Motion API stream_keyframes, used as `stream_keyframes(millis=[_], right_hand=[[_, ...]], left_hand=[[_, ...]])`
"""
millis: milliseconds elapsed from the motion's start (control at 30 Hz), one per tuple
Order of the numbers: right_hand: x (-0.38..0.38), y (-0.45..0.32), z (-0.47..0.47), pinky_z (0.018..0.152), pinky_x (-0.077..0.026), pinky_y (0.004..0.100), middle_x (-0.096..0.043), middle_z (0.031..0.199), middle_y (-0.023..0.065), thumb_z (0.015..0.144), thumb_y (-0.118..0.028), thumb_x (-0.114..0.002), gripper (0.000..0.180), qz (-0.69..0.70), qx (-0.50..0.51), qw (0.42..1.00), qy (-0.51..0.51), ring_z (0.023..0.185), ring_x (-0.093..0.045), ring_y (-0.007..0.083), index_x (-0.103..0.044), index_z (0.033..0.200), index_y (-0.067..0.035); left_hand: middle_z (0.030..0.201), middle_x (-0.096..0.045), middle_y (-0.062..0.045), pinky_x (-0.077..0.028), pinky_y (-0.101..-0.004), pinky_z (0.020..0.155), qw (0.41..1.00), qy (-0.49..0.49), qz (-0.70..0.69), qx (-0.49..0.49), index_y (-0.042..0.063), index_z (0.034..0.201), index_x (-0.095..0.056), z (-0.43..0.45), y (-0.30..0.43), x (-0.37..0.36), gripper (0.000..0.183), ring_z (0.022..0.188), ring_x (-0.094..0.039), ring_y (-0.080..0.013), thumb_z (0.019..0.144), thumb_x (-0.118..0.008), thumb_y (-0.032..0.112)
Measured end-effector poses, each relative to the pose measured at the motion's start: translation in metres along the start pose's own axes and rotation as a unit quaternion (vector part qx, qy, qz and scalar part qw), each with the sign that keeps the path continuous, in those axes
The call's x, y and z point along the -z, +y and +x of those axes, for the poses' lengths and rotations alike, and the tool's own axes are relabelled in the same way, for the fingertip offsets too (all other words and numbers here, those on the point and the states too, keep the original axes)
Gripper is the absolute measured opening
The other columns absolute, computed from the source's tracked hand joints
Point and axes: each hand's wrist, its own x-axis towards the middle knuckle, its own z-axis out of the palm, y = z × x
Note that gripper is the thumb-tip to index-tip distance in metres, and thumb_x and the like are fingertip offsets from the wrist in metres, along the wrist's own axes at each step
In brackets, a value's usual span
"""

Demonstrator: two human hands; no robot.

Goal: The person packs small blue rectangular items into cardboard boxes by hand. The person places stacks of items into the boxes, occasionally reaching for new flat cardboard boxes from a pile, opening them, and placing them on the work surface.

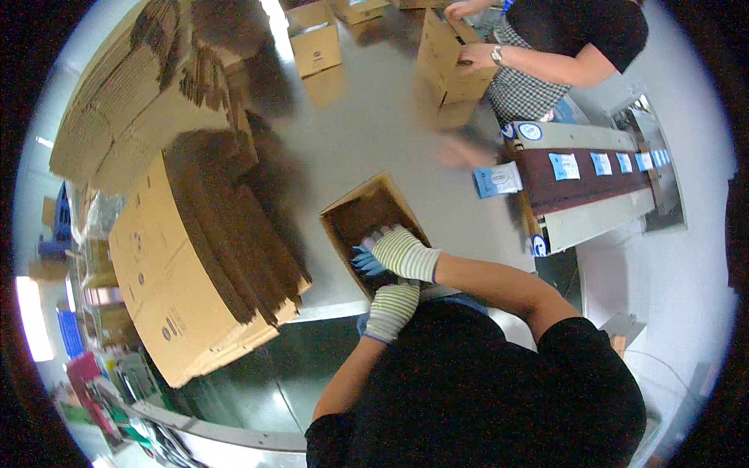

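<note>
Before me an open cardboard box (345,205) stands at the near edge of the grey table (374,128). My right hand (404,251), in a striped knit glove, reaches inside it over several blue packets (366,261); whether its fingers grip one is hidden. My left hand (393,310), gloved alike, rests at the box's near rim, its fingertips partly hidden. A blue and white packet (497,179) lies at the end of the conveyor belt (538,193), which carries a row of similar packets (566,167).
Stacked flat cardboard boxes (169,275) lie at the left, with taller cardboard stacks (117,111) behind them. Across the table a person (544,64) handles a cardboard box (450,64). Another open box (316,50) stands at the far side. The conveyor's frame juts in from the right.
</note>
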Motion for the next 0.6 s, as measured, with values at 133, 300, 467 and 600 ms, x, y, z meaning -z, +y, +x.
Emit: stream_keyframes(millis=[133, 300, 467, 600], right_hand=[[0.005, 0.010, -0.006, 0.099, -0.037, 0.0454, -0.042, 0.136, 0.0169, 0.091, -0.016, -0.038, 0.043, 0.132, 0.042, 0.965, -0.221, 0.120, -0.046, 0.0311, -0.040, 0.133, -0.008], [-0.018, 0.034, -0.023, 0.093, -0.044, 0.0454, -0.046, 0.130, 0.0213, 0.088, -0.011, -0.041, 0.040, 0.069, 0.153, 0.983, -0.072, 0.110, -0.053, 0.0351, -0.045, 0.127, -0.004], [-0.016, 0.036, -0.033, 0.090, -0.044, 0.0452, -0.055, 0.115, 0.0141, 0.079, -0.019, -0.058, 0.041, 0.191, 0.242, 0.938, 0.160, 0.105, -0.054, 0.0316, -0.051, 0.117, -0.005], [0.008, 0.044, -0.063, 0.090, -0.043, 0.0435, -0.053, 0.118, 0.0135, 0.078, -0.021, -0.062, 0.042, 0.254, 0.246, 0.903, 0.245, 0.105, -0.053, 0.0324, -0.052, 0.116, -0.008]], left_hand=[[0.070, -0.058, -0.007, -0.048, -0.0351, 0.049, 0.997, 0.044, 0.020, 0.060, 0.007, 0.090, -0.056, -0.005, 0.014, 0.000, 0.015, 0.059, -0.061, -0.0226, 0.081, -0.047, 0.014], [0.067, -0.060, -0.011, -0.047, -0.0360, 0.049, 0.991, 0.095, -0.005, 0.098, 0.006, 0.088, -0.056, 0.006, 0.026, -0.004, 0.015, 0.054, -0.060, -0.0222, 0.081, -0.050, 0.018], [0.054, -0.055, -0.008, -0.044, -0.0386, 0.047, 0.989, 0.105, 0.037, 0.102, 0.011, 0.068, -0.057, 0.000, 0.022, -0.015, 0.015, 0.050, -0.057, -0.0235, 0.078, -0.053, 0.022], [0.056, -0.057, -0.009, -0.044, -0.0403, 0.049, 0.990, 0.074, 0.060, 0.108, 0.010, 0.066, -0.061, 0.007, 0.018, -0.012, 0.021, 0.050, -0.056, -0.0259, 0.078, -0.057, 0.027]])
